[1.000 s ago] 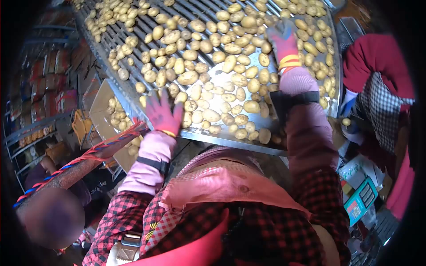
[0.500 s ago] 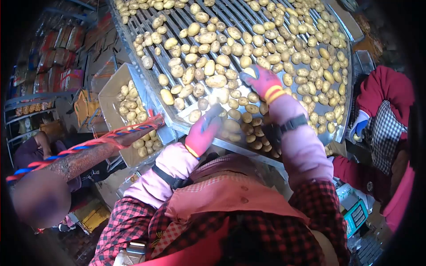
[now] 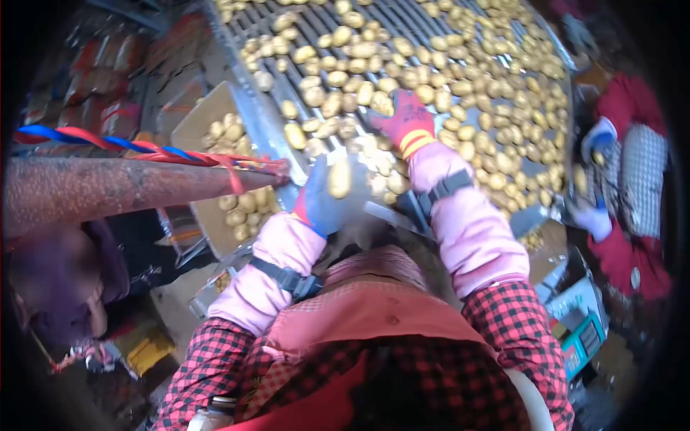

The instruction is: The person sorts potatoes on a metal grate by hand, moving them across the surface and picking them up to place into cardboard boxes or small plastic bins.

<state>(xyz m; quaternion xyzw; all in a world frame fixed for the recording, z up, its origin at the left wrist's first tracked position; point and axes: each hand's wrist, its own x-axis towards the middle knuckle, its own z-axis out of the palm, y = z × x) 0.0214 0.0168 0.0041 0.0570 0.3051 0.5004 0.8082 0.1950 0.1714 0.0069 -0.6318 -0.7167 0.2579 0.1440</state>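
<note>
My left hand (image 3: 323,197), in a grey and red glove, is turned palm up at the near edge of the sorting table, holding a potato (image 3: 339,178). Its fingers are smeared by motion. Farther in, my right hand (image 3: 406,121), in a red glove with a yellow cuff, has thumb and fingers around another potato (image 3: 382,104). Loose potatoes (image 3: 489,122) lie all about it on the slatted metal table (image 3: 251,90).
A cardboard box (image 3: 188,133) of potatoes stands left of the table. A rusty pole (image 3: 129,188) wrapped in red and blue rope juts in from the left. At the right a co-worker's gloved hand (image 3: 595,219) is beside the table; another person (image 3: 72,280) is at lower left.
My left hand has turned palm up and shows a potato in it. My right hand has shifted left and slightly back over the potatoes. The view has swung, bringing the pole higher.
</note>
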